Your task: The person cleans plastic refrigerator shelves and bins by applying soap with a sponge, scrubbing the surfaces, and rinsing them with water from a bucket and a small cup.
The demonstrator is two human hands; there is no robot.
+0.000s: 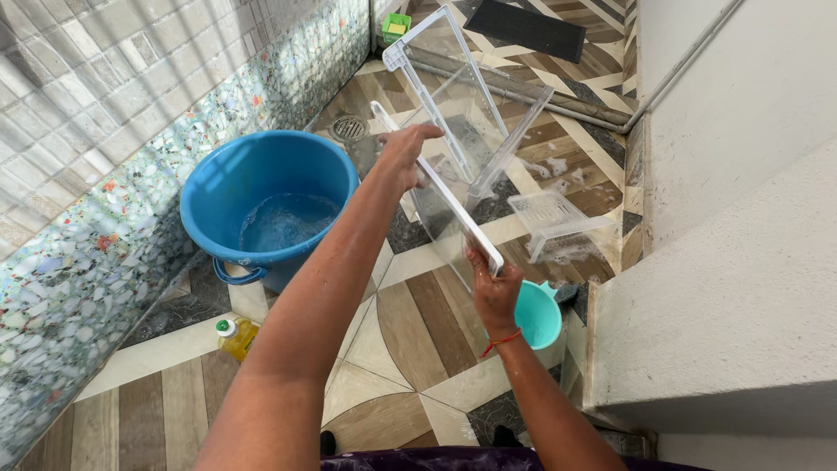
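The fingers of the left hand (405, 150) curl over the far end of a white edge strip on a clear plastic drawer (466, 148), gripping it. The fingers of the right hand (493, 283) clasp the near end of the same strip; a red thread circles that wrist. The drawer is held in the air above the floor, tilted, its white strip running diagonally from near right to far left, its open side facing right and away. A second small clear tray (558, 222), soapy, lies on the floor just beyond it. A teal bowl (539, 316) sits below the right wrist. To the left stands a blue bucket (266, 205) holding water, and near it a bottle (237, 336) of yellow liquid lies on the floor. The floor (410, 331) is tiled in wood-toned geometric shapes, with a round drain (349, 128) farther off. A mosaic wall (96, 227) rises left, a pale wall (741, 113) right.
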